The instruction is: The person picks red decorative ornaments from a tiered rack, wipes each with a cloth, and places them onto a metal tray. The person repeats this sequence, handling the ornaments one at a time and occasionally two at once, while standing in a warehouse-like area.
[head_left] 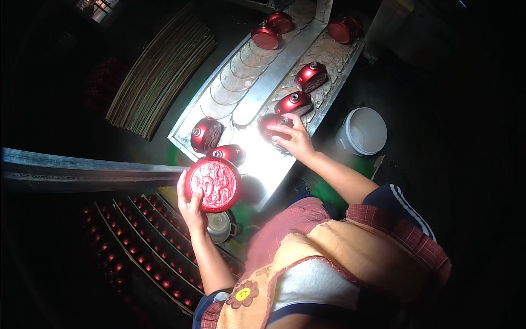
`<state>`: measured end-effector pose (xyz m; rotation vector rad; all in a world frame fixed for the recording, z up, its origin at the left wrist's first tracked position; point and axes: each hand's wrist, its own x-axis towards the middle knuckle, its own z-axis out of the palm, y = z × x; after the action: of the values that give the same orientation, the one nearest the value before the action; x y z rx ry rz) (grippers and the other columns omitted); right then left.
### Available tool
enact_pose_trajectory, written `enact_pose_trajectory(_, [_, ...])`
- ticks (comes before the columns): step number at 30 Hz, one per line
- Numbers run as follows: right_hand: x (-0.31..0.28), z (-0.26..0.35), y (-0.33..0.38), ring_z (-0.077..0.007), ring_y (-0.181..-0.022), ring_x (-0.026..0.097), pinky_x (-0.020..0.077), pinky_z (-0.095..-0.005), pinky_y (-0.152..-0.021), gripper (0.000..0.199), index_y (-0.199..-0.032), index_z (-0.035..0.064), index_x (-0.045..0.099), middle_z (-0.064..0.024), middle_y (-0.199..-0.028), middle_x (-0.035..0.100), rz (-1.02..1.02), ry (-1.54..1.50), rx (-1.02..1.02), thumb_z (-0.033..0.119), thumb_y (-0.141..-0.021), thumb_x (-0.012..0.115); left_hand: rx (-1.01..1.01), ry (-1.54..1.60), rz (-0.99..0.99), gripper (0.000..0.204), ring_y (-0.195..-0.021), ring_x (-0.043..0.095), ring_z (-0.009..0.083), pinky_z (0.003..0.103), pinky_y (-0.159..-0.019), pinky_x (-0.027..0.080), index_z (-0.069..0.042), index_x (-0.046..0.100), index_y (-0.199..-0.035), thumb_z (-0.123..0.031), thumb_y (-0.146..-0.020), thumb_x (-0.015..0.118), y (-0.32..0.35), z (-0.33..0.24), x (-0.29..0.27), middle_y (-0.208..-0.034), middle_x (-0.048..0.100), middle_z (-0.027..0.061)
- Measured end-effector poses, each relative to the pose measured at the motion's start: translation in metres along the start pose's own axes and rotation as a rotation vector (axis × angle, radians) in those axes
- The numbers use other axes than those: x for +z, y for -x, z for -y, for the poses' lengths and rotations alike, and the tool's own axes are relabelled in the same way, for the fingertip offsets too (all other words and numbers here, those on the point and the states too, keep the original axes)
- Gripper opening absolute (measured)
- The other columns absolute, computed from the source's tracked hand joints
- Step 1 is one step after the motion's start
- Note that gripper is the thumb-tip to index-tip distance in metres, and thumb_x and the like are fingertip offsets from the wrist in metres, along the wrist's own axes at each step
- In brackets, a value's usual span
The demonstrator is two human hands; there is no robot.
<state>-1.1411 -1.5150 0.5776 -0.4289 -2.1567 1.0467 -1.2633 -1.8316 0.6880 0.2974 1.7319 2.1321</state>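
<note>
Deep shadow all round, white glare (269, 165) on metal worktable (290, 61), green floor (360, 164).

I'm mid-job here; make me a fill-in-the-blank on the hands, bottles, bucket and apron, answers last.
The left hand holds a red bottle whose embossed face is ____ in outline.
The hand touching a second red bottle is the person's ____ one.
The bucket right of the metal table is coloured ____.
The flower patch on the apron has a centre coloured ____.
Missing words: round; right; white; yellow.
</note>
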Motion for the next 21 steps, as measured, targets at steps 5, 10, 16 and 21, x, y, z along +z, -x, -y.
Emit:
enact_pose_trajectory(5, [0.009, -0.051, -0.016, -0.0355, -0.123, 0.051, 0.0458, -0.0461, -0.103, 0.034, -0.115, 0.0349, 0.073, -0.0121, -0.136, 0.048, 0.177, 0.013, 0.163, 0.024, -0.083, 0.078, 0.353, -0.585, -0.181, 0.061, -0.121, 0.055, 0.0283, 0.04, -0.106, 0.042, -0.008, 0.049, -0.145, -0.008, -0.088, 0.069, -0.168, 0.028, 0.102, -0.137, 0.051, 0.0172])
enact_pose_trajectory(10, [-0.011, -0.07, -0.031, -0.0377, -0.135, 0.04, 0.0343, -0.0508, -0.115, 0.049, -0.135, 0.0415, 0.06, -0.0139, -0.149, 0.036, 0.261, 0.131, 0.069, 0.022, -0.091, 0.068, 0.405, -0.965, -0.35, 0.066, -0.128, 0.052, 0.0399, 0.048, -0.099, 0.049, -0.026, 0.054, -0.14, -0.008, -0.08, 0.073, -0.296, 0.107, 0.154, -0.146, 0.044, 0.0192])
enact_pose_trajectory(16, [-0.03, -0.093, -0.053, -0.0404, -0.144, 0.025, 0.0242, -0.0517, -0.119, 0.056, -0.132, 0.0319, 0.064, -0.0187, -0.156, 0.027, 0.224, 0.111, 0.033, 0.006, -0.083, 0.07, 0.213, -1.34, -0.368, 0.079, -0.122, 0.056, 0.037, 0.046, -0.103, 0.045, -0.036, 0.041, -0.149, -0.016, -0.082, 0.078, -0.328, 0.166, 0.153, -0.158, 0.031, 0.0119])
enact_pose_trajectory(21, [-0.053, -0.081, -0.051, -0.0399, -0.146, 0.022, 0.0227, -0.0568, -0.118, 0.051, -0.129, 0.03, 0.067, -0.0172, -0.159, 0.027, 0.171, 0.071, 0.044, 0.012, -0.081, 0.072, 0.219, -1.208, -0.328, 0.077, -0.139, 0.042, 0.0414, 0.047, -0.11, 0.04, -0.03, 0.042, -0.15, -0.011, -0.084, 0.075, -0.296, 0.105, 0.159, -0.157, 0.027, 0.0293])
